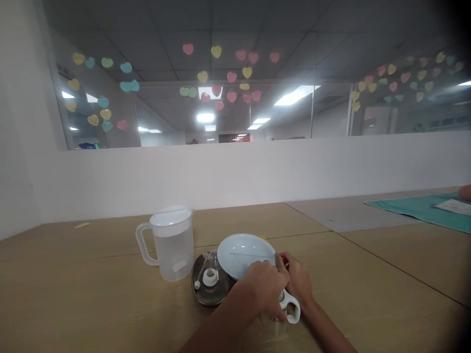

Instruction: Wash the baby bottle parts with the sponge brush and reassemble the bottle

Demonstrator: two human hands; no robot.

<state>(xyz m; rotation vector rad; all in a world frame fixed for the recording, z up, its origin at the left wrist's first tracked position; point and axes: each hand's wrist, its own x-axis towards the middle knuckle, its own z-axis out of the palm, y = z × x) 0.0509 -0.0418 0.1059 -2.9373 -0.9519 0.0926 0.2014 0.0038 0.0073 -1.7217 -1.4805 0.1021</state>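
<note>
My left hand (262,287) is closed, its fingers curled around a white looped handle piece (293,310) with a clear part beside it; much of that is hidden beneath the hand. My right hand (297,280) pinches the end of a thin dark wire-like rod (250,254), which stretches left across the white oval bowl (235,243). Both hands meet at the bowl's near right edge. To the left, a dark metal tray (209,297) holds a white bottle collar ring (210,277), a clear piece and a thin tube ending in a small white ball (197,284).
A translucent pitcher (172,252) with a handle stands left of the tray. At the far right lies a teal cloth (408,208) with a pale sheet on it. A white wall with a window above borders the wooden table (91,294) at the back.
</note>
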